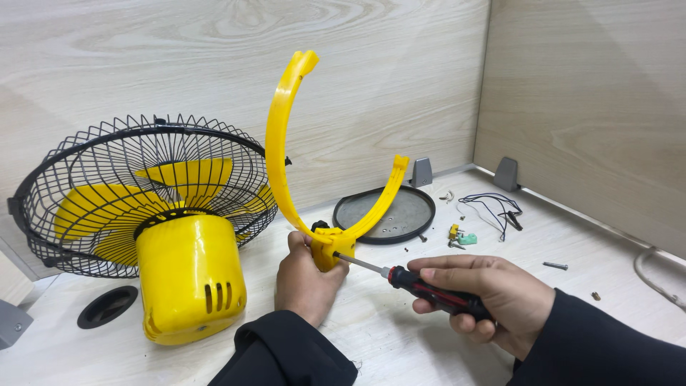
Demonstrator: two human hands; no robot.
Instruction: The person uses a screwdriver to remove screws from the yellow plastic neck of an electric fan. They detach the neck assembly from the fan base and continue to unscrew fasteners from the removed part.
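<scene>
Both hands are working at the yoke (314, 168), the yellow U-shaped bracket standing upright in the middle of the table (400, 336). Going from the left, my left hand (306, 275) is closing around the yoke's base, thumb up against it, holding it steady. My right hand (493, 294) is wrapping shut around the red-and-black handle of the screwdriver (407, 279), whose tip is pressing into the base from the right.

Judging by the layout, the work is partway along: the fan (153, 229), with cage, blades and motor housing, is lying left of the yoke, already apart from it. Behind the yoke a round plate (407, 214) is lying flat, and right of it loose wires (493, 207) and screws (555, 266) are sitting scattered, not fitted to anything.
</scene>
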